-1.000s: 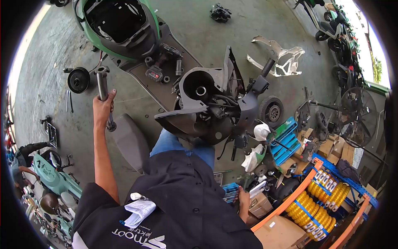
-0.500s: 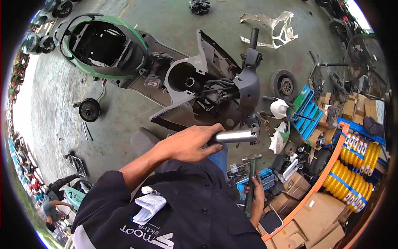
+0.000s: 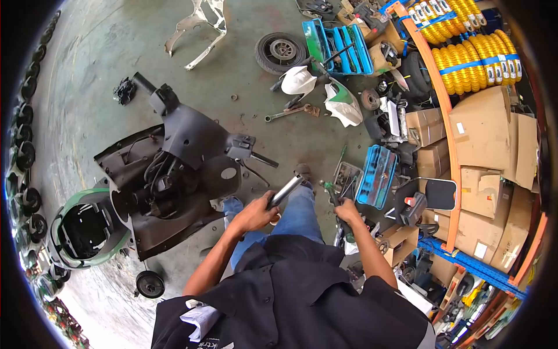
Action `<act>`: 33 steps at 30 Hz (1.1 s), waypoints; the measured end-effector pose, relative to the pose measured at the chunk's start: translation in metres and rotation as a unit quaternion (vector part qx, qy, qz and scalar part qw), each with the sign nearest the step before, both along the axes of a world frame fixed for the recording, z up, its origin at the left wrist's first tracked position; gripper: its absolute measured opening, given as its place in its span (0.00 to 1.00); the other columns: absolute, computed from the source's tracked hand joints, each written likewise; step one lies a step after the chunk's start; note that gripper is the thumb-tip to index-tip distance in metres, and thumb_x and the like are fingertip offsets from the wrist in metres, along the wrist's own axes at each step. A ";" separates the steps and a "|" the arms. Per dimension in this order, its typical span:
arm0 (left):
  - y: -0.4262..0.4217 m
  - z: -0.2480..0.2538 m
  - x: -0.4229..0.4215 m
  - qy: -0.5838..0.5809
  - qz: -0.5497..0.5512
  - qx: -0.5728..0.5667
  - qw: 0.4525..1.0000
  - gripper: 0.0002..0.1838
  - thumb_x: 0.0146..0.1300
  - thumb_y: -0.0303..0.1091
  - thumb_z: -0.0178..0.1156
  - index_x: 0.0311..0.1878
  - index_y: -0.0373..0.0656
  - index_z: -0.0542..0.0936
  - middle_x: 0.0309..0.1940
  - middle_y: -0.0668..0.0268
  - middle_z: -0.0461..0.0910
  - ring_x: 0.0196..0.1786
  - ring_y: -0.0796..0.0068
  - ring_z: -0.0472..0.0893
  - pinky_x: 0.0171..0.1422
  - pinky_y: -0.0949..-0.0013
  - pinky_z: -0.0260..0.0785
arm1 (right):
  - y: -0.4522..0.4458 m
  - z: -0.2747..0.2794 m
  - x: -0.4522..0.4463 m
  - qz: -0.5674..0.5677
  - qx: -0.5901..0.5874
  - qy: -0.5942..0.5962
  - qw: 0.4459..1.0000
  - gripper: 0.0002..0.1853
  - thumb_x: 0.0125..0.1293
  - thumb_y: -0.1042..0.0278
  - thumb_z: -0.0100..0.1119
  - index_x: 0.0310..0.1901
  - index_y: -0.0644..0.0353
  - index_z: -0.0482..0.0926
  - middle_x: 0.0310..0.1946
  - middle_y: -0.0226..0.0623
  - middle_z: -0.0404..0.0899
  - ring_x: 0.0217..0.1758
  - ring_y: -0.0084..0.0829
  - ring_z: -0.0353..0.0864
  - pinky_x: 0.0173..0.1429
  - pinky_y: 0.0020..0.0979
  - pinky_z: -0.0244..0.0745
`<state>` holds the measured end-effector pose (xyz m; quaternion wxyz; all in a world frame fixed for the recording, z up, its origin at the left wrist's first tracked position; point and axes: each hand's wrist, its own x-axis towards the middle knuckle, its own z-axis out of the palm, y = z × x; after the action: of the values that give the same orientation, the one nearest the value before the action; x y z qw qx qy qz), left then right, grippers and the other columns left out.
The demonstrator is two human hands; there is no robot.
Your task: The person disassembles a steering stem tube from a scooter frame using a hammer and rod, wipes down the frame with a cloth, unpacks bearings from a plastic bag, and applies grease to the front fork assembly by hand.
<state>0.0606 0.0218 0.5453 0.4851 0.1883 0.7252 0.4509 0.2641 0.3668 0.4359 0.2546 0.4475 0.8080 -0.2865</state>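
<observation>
My left hand [image 3: 256, 215] is closed around a shiny metal tube [image 3: 287, 191] that points up and to the right over my legs. Part of the tube is hidden in the fist. In my right hand [image 3: 349, 213] is a hammer [image 3: 332, 195] with a green handle, its head toward the floor ahead of me. To the left stands a partly stripped scooter [image 3: 195, 131] with a dark front panel and green rear. The handlebar end [image 3: 265, 159] nearest me lies just beyond the tube and apart from it.
Blue toolboxes [image 3: 378, 174] lie on the floor at the right, by an orange rack post [image 3: 446, 104] and cardboard boxes [image 3: 482, 122]. Ahead are a loose wheel [image 3: 283, 50], white-green body panels [image 3: 343, 103] and a wrench [image 3: 285, 113]. Yellow coils [image 3: 479, 61] sit on the rack.
My view has swung right, toward the toolboxes and rack. The tube has come away from the handlebar end in my left hand. The hammer remains in my right hand.
</observation>
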 end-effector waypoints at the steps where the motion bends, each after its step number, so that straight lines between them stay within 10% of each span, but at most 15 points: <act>1: 0.022 -0.024 0.007 0.008 -0.005 -0.014 1.000 0.30 0.67 0.42 0.59 0.66 0.34 0.69 0.41 0.44 0.84 0.49 0.46 0.84 0.56 0.52 0.71 | 0.022 -0.029 0.013 -0.006 -0.007 0.004 1.000 0.30 0.51 0.72 0.65 0.59 0.69 0.79 0.38 0.45 0.85 0.36 0.34 0.84 0.42 0.34 0.77; 6: 0.172 -0.119 0.017 -0.057 0.001 -0.110 0.992 0.31 0.63 0.43 0.63 0.67 0.38 0.73 0.49 0.41 0.83 0.56 0.44 0.82 0.62 0.52 0.71 | 0.141 -0.152 0.014 -0.093 -0.042 -0.038 0.994 0.19 0.47 0.73 0.66 0.43 0.69 0.86 0.32 0.45 0.86 0.36 0.36 0.86 0.43 0.35 0.78; 11: 0.326 -0.355 0.031 0.018 0.066 -0.196 0.978 0.28 0.61 0.38 0.63 0.64 0.40 0.76 0.48 0.41 0.83 0.53 0.39 0.81 0.60 0.48 0.73 | 0.278 -0.347 -0.020 -0.162 -0.081 -0.035 0.983 0.14 0.48 0.74 0.64 0.36 0.73 0.86 0.37 0.55 0.87 0.43 0.45 0.88 0.48 0.42 0.78; 16: 0.445 -0.609 0.023 0.100 0.065 -0.260 0.958 0.23 0.60 0.33 0.59 0.60 0.47 0.76 0.43 0.43 0.84 0.48 0.38 0.82 0.58 0.43 0.74 | 0.364 -0.528 -0.034 -0.156 -0.001 0.019 0.988 0.28 0.55 0.73 0.62 0.60 0.61 0.71 0.51 0.59 0.80 0.58 0.60 0.79 0.64 0.50 0.71; 20: 0.501 -0.743 0.009 0.128 0.032 -0.222 0.966 0.24 0.59 0.32 0.60 0.61 0.49 0.76 0.45 0.43 0.83 0.50 0.37 0.81 0.58 0.43 0.74 | 0.378 -0.627 -0.013 -0.139 0.047 0.029 0.989 0.26 0.57 0.76 0.63 0.60 0.59 0.72 0.52 0.56 0.77 0.61 0.59 0.75 0.64 0.51 0.69; 26: 0.552 -0.814 -0.036 0.152 -0.092 -0.276 0.945 0.25 0.58 0.37 0.66 0.60 0.49 0.77 0.46 0.50 0.84 0.50 0.43 0.82 0.54 0.48 0.76 | 0.361 -0.647 0.035 -0.134 0.019 0.198 0.971 0.20 0.57 0.81 0.65 0.53 0.60 0.78 0.52 0.50 0.74 0.63 0.54 0.71 0.67 0.49 0.65; 30: 0.601 -0.812 -0.107 0.293 0.023 -0.251 0.922 0.24 0.60 0.40 0.67 0.61 0.52 0.77 0.51 0.52 0.81 0.52 0.47 0.82 0.55 0.49 0.76 | 0.355 -0.651 0.076 -0.110 0.007 0.191 0.975 0.18 0.62 0.78 0.66 0.54 0.61 0.77 0.48 0.47 0.77 0.52 0.46 0.80 0.57 0.44 0.74; 33: 0.643 -0.852 -0.178 0.446 0.073 -0.213 0.866 0.24 0.60 0.41 0.68 0.61 0.55 0.79 0.51 0.55 0.80 0.54 0.46 0.80 0.58 0.47 0.73 | 0.360 -0.648 0.093 -0.368 -0.128 0.173 0.904 0.16 0.65 0.75 0.64 0.54 0.60 0.78 0.40 0.43 0.81 0.42 0.37 0.83 0.45 0.37 0.79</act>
<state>-0.1176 0.6652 -0.3064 0.1041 0.2077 0.9543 0.1878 0.3576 0.7265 -0.2119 0.0421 0.6202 0.5732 -0.5339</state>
